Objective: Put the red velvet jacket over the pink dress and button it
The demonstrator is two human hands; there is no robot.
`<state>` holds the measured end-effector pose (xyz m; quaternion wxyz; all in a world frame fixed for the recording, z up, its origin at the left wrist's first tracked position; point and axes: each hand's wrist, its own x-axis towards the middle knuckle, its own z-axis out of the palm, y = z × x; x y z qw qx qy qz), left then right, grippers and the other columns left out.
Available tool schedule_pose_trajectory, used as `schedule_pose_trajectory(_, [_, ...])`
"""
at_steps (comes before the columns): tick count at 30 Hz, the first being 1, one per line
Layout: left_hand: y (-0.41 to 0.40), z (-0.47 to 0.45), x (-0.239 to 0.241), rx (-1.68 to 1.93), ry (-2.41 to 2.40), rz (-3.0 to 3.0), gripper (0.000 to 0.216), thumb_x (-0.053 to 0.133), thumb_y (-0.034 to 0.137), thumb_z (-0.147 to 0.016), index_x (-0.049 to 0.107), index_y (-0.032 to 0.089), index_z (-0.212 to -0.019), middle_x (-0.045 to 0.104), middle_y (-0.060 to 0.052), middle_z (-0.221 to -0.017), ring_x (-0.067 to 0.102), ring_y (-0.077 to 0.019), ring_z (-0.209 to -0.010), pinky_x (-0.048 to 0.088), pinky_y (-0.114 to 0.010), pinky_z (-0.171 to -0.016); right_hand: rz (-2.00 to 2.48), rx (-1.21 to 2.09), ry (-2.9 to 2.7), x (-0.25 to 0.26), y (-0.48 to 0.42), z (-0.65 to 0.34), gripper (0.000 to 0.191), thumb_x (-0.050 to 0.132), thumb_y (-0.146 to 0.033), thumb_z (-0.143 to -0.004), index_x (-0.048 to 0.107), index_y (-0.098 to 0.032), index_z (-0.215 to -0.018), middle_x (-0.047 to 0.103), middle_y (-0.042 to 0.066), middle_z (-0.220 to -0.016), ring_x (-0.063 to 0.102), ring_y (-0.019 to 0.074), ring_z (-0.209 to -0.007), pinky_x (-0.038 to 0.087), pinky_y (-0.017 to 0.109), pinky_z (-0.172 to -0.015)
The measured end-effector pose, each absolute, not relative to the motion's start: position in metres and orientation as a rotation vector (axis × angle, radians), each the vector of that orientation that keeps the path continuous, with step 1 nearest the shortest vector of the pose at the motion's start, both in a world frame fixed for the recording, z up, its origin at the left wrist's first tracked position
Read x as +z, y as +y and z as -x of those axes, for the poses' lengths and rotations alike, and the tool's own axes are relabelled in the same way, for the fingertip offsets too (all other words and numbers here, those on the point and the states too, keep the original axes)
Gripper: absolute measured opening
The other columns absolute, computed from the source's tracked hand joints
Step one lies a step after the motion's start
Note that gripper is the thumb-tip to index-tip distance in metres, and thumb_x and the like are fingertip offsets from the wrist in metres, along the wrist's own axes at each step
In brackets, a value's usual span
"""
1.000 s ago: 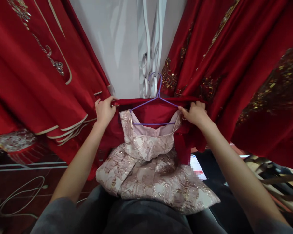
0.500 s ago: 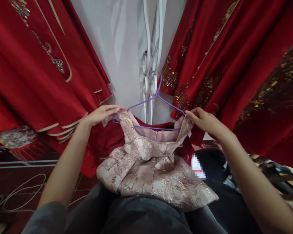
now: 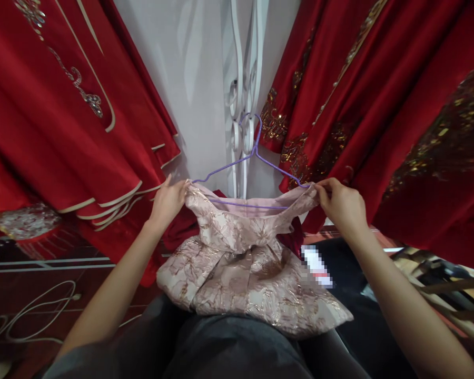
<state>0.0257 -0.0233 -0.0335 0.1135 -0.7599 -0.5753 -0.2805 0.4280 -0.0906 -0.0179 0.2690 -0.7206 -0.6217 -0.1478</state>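
Observation:
A small pink brocade dress (image 3: 237, 231) with shiny gold thread hangs on a purple wire hanger (image 3: 256, 150), its skirt spread over my lap. My left hand (image 3: 169, 199) pinches the left shoulder strap close to that end of the hanger. At the other side, my right hand (image 3: 342, 202) pinches the right shoulder strap between thumb and fingers. The straps are drawn outward over both hanger ends. The hanger's lower bar crosses the open neckline, where pale pink lining shows. Its hook loops onto white scrolled metalwork (image 3: 237, 100).
Red garments with silver beading (image 3: 75, 79) hang at the left. More red garments with gold sequins (image 3: 438, 137) hang at the right. A white cable (image 3: 43, 310) lies coiled on the dark red tiled floor. A grey wall (image 3: 197, 68) stands behind.
Both hands have moved outward, stretching the straps wider over the hanger ends. My left hand's fingers, straighter before, now curl onto the strap. The neckline has widened.

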Motion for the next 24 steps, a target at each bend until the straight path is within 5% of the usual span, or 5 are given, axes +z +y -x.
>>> schedule_pose_trajectory(7, [-0.050,-0.010,-0.061,-0.414,-1.893,2.137,0.046,0.026,0.036,-0.097,0.067,0.015,-0.101,0.072,-0.015,-0.087,0.067,-0.0304,-0.095,0.049,-0.040,-0.085,2.027,-0.203,-1.559,-0.061,-0.085,-0.460,0.024,0.049,-0.033,-0.087,0.065,-0.016,-0.095,0.072,0.013,-0.080,0.068,0.0285,-0.073,0.046,0.035,-0.065])
schedule_pose_trajectory(12, [-0.073,-0.036,-0.051,-0.232,-1.680,2.569,0.036,0.036,0.038,-0.095,0.068,0.023,-0.092,0.072,-0.008,-0.082,0.068,-0.0256,-0.077,0.049,-0.033,-0.068,2.032,0.146,-1.809,-0.076,-0.103,-0.461,0.014,0.054,-0.029,-0.078,0.067,-0.023,-0.078,0.073,0.006,-0.075,0.068,0.0250,-0.069,0.047,0.032,-0.062])
schedule_pose_trajectory(18, [-0.071,-0.112,-0.026,-0.618,-0.997,2.860,0.030,0.040,0.033,-0.097,0.068,0.022,-0.100,0.069,-0.006,-0.101,0.062,-0.0186,-0.098,0.048,-0.034,-0.090,1.837,0.062,-1.761,-0.037,-0.120,-0.417,0.017,0.050,-0.038,-0.085,0.061,-0.025,-0.087,0.071,0.004,-0.079,0.066,0.0228,-0.071,0.046,0.031,-0.064])
schedule_pose_trajectory(21, [-0.054,-0.142,-0.034,-0.677,-0.855,2.827,0.029,0.044,0.032,-0.095,0.070,0.021,-0.095,0.061,-0.007,-0.127,0.049,-0.0221,-0.125,0.033,-0.047,-0.110,1.723,0.019,-1.735,-0.028,-0.116,-0.400,0.013,0.046,-0.032,-0.088,0.055,-0.024,-0.088,0.068,0.006,-0.087,0.064,0.0229,-0.078,0.046,0.032,-0.070])
schedule_pose_trajectory(24, [-0.040,-0.156,-0.057,-0.574,-0.857,2.786,0.027,0.049,0.031,-0.093,0.072,0.018,-0.087,0.048,-0.012,-0.141,0.032,-0.0270,-0.139,0.014,-0.058,-0.115,1.649,-0.020,-1.661,-0.032,-0.110,-0.395,0.012,0.042,-0.030,-0.089,0.051,-0.022,-0.088,0.065,0.009,-0.090,0.062,0.0234,-0.083,0.045,0.033,-0.075])
